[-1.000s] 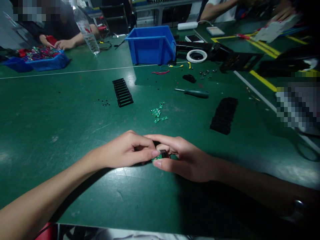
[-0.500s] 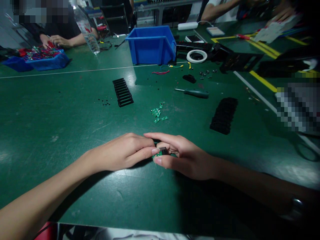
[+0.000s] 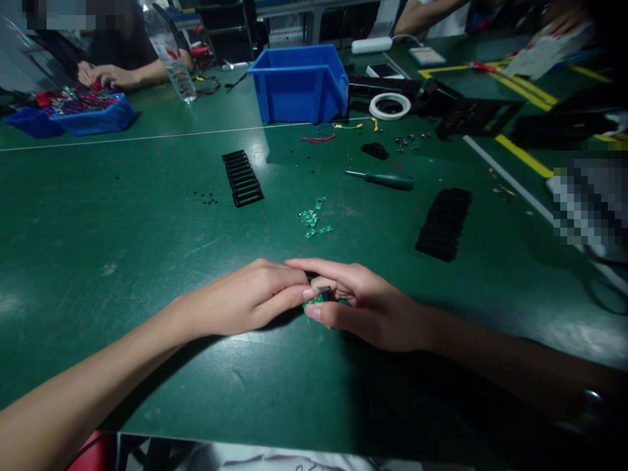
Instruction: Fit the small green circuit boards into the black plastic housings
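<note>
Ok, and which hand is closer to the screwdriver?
The right hand. It is on the near side of the screwdriver, roughly straight below it in the picture. The left hand is on the near side too, but farther off to the left.

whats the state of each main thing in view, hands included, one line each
green-and-black part: held between both hands
left hand: closed on the part
right hand: curled around the part
green boards: loose, scattered
screwdriver: lying flat
slotted black rack: lying flat
large blue bin: upright, open-topped
clear bottle: standing
</note>
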Demonstrator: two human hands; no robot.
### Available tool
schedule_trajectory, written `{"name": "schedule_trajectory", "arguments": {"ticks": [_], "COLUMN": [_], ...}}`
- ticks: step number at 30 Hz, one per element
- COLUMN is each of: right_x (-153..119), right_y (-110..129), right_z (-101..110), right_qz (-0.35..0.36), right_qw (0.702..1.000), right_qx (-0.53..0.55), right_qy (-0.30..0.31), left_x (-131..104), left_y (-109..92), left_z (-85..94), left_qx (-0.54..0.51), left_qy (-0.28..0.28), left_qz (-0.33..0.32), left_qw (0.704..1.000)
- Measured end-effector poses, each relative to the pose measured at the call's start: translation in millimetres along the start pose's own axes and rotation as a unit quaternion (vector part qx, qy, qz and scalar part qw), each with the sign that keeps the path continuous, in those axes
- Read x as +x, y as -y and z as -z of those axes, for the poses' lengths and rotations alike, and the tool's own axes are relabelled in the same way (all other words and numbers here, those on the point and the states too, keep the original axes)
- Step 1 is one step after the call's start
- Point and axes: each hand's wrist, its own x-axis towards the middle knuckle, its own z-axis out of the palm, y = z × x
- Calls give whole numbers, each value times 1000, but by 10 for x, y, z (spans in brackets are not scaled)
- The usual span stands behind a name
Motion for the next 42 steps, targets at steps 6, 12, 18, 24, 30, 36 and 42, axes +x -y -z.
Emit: {"name": "schedule_trajectory", "arguments": {"ticks": [6,12,18,24,30,36,42], "right_x": [0,-5,-2,-1,-1,3,9], "right_y": [-5,4,6,-14,-12,-7,6], "right_z": [-8,4,10,5,-1,-5,-24], "right_qz": [-2,-2,5,6,1,2,3], "right_qw": [1000,1000,1000,1000,1000,1000,1000], "right_qx": [-5,-13,-14,-11,-9,-19,-18], "right_qy": [2,-6,-3,-3,-3,-5,-12], "left_x": [-2,-10,-6,0,-20,-8,-13], "left_y": [-18,-7,23,25,12,19,28], "left_z": [9,9,11,8,14,13,3], "left_qx": [-6,-24,-34,-38,-42,-39,-46], "left_qy": [0,3,11,8,14,16,12], "left_qz": [5,10,12,18,23,38,39], "left_qw": [1000,1000,999,999,999,998,998]}}
